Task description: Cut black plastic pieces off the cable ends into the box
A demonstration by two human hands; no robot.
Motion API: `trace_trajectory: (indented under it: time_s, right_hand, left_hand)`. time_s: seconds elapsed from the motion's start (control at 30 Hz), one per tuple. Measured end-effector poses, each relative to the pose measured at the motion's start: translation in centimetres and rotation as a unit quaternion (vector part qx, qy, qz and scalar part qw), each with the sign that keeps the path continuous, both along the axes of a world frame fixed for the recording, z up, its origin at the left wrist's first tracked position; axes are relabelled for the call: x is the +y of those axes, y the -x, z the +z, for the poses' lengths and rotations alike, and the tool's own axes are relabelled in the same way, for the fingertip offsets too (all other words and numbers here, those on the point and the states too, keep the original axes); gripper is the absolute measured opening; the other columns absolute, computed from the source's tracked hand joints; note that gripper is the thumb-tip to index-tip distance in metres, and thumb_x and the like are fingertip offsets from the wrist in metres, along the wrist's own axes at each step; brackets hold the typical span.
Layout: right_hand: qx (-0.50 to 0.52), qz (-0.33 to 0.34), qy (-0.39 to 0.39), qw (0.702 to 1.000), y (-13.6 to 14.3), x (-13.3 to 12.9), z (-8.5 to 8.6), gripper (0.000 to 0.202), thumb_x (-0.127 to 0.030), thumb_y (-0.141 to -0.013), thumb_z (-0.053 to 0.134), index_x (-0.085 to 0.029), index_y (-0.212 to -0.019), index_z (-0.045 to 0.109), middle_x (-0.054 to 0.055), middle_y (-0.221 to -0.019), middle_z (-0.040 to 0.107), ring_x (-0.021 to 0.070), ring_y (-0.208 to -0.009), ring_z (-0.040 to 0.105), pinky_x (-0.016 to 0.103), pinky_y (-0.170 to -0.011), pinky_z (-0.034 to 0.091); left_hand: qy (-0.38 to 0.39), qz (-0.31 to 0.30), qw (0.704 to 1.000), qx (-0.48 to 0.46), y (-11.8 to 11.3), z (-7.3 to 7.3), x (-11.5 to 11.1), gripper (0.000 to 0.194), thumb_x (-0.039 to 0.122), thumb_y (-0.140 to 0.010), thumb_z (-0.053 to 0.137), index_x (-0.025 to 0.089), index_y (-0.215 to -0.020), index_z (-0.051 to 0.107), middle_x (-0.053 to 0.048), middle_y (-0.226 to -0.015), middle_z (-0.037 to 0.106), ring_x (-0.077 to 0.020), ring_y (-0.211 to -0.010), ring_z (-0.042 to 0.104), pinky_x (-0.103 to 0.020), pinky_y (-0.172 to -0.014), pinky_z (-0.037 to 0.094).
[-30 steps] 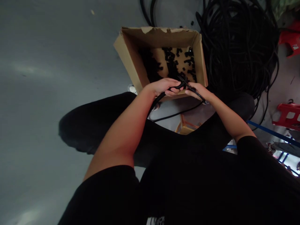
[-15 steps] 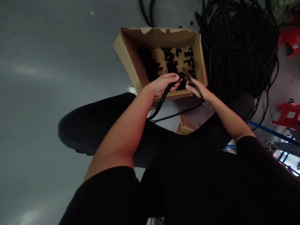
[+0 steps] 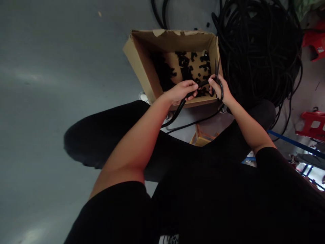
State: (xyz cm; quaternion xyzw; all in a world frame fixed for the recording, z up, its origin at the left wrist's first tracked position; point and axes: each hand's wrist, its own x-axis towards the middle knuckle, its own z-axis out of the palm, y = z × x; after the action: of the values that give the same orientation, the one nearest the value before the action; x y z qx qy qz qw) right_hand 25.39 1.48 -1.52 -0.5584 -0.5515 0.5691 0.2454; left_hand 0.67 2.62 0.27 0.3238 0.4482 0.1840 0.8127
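My left hand is closed around a black rubber hose that runs down toward my lap. The hose's end reaches across to my right hand, whose thumb and fingertips seem to touch it. Scissors with black handles are also in my right hand, their blades pointing up and slightly apart. Both hands are over the near side of a cardboard box. Short cut black pieces lie scattered and heaped inside it.
A large tangled coil of black hose lies right of the box. Two red plastic stools, one nearer and one farther, stand at the right edge. A small wooden stool shows below the box. Grey floor extends left.
My right hand has moved slightly right, and the scissors have swung from the hose to point upward. My right fingertips now meet the hose's end. My left hand has shifted slightly right.
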Motion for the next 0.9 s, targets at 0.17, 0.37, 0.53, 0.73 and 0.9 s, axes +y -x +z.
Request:
trace_trajectory:
  time_s: [0.17,0.37,0.53,0.73,0.9]
  right_hand:
    - [0.004,0.029,0.025,0.999,-0.4,-1.2,-2.2,0.073,-0.096,-0.111,0.076,-0.029,-0.137,0.065,-0.005,-0.089,0.053,0.0177,-0.079,0.063,0.031,-0.073,0.060]
    - [-0.011,0.072,0.043,0.996,-0.7,-2.2,-3.5,0.068,-0.091,-0.110,0.081,-0.027,-0.123,0.060,-0.002,-0.095,0.059,0.0199,-0.086,0.065,0.036,-0.082,0.066]
    - [-0.038,0.100,0.018,0.994,-0.9,-2.0,-2.9,0.064,-0.088,-0.112,0.079,-0.027,-0.125,0.060,-0.001,-0.097,0.059,0.0223,-0.091,0.065,0.040,-0.090,0.067]
    - [-0.049,0.100,0.018,0.994,-0.7,-1.9,-2.5,0.068,-0.090,-0.107,0.083,-0.028,-0.120,0.059,-0.001,-0.095,0.061,0.0243,-0.096,0.066,0.043,-0.097,0.068]
    - [-0.068,0.108,0.019,0.992,-0.9,-2.0,-2.7,0.070,-0.095,-0.108,0.077,-0.028,-0.118,0.059,0.002,-0.100,0.067,0.0248,-0.096,0.070,0.044,-0.096,0.069]
  left_hand:
    - [-0.022,0.034,0.999,0.033,0.0,0.0,0.7,0.042,0.030,-0.109,0.096,0.024,-0.098,0.056,0.008,-0.071,0.059,-0.0060,-0.046,0.044,-0.016,-0.048,0.026]
    - [-0.032,0.026,0.998,0.053,-0.2,0.0,0.4,0.036,0.028,-0.108,0.091,0.024,-0.100,0.057,0.008,-0.070,0.058,-0.0062,-0.045,0.043,-0.016,-0.048,0.027]
    - [-0.035,0.015,0.996,0.080,-0.3,0.2,0.3,0.036,0.029,-0.109,0.089,0.025,-0.099,0.054,0.009,-0.070,0.058,-0.0065,-0.046,0.043,-0.016,-0.049,0.028]
    - [-0.034,0.010,0.996,0.083,-0.3,0.3,0.4,0.035,0.023,-0.110,0.087,0.025,-0.098,0.054,0.009,-0.070,0.057,-0.0070,-0.046,0.043,-0.018,-0.049,0.028]
    - [-0.030,-0.011,0.997,0.074,-0.1,0.0,0.2,0.034,0.023,-0.112,0.086,0.024,-0.099,0.055,0.007,-0.072,0.060,-0.0075,-0.047,0.047,-0.018,-0.049,0.030]
